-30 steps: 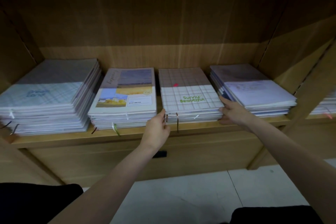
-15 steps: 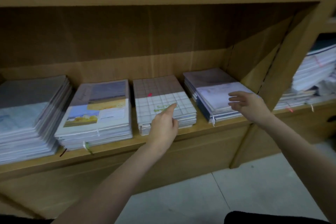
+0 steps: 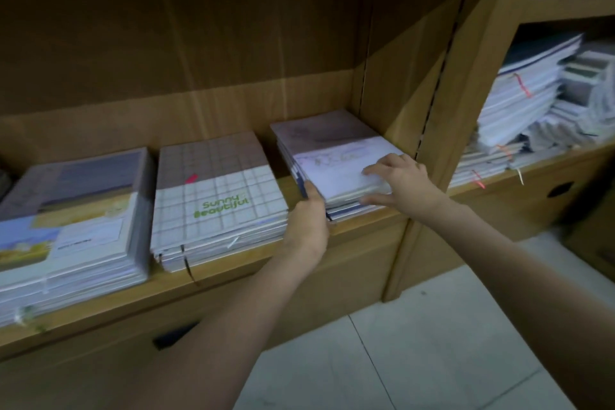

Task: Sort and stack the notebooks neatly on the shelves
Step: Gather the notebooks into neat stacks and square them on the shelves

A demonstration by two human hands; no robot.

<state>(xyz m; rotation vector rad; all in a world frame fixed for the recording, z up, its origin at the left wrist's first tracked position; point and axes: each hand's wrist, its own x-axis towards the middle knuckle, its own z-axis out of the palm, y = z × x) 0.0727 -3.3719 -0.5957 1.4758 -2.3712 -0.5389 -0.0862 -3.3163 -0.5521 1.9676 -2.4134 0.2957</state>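
While the left hand (image 3: 307, 220) presses flat against the rightmost notebook stack (image 3: 336, 160) and the right hand (image 3: 404, 181) grips its corner (beside the shelf upright (image 3: 466, 110)), squeeze both sides evenly inward.

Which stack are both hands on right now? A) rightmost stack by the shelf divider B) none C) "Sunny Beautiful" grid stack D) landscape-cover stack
A: the left hand presses the rightmost stack at its front-left corner, and the right hand grips its right front edge.
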